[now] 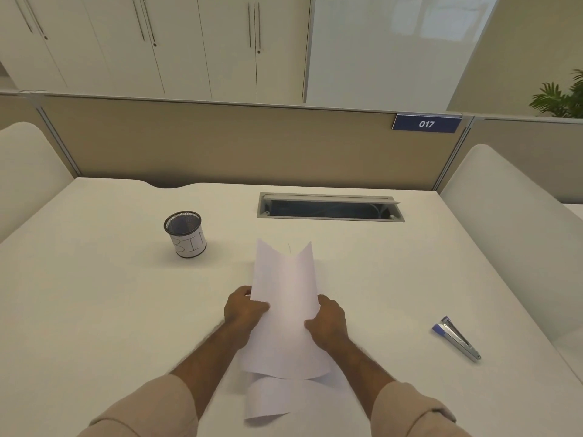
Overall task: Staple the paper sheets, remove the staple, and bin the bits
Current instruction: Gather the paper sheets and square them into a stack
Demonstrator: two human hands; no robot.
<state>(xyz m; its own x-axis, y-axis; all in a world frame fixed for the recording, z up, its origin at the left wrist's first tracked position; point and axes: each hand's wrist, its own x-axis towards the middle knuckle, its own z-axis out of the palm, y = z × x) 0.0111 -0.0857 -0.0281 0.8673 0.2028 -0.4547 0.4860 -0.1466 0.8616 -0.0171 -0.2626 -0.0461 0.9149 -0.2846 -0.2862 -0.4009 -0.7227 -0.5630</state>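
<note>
Both hands are on the paper sheets (285,310), lifted off the white desk (110,294) at centre, near its front edge. Left hand (243,312) pinches the left edge, thumb on top, fingers curled behind. Right hand (328,320) grips the right edge the same way, thumb on the face of the sheet. Sheets are bowed into a trough; the 2 top corners stand up with a dip between them. A lower sheet curls out below the wrists, closer to the person. Can't tell how many sheets in total.

Stapler (456,337), blue and metal, lies on the desk well to the right of the hands, untouched. It looks hinged open, but I can't tell for sure.

Black mesh cup (185,233) with a white label reading "BIN" stands upright, back-left of the paper and well apart from it.

Cable tray slot (329,207) is recessed in the desk behind the paper. Blue tag (426,123) reading 017 sits on the partition top right.
</note>
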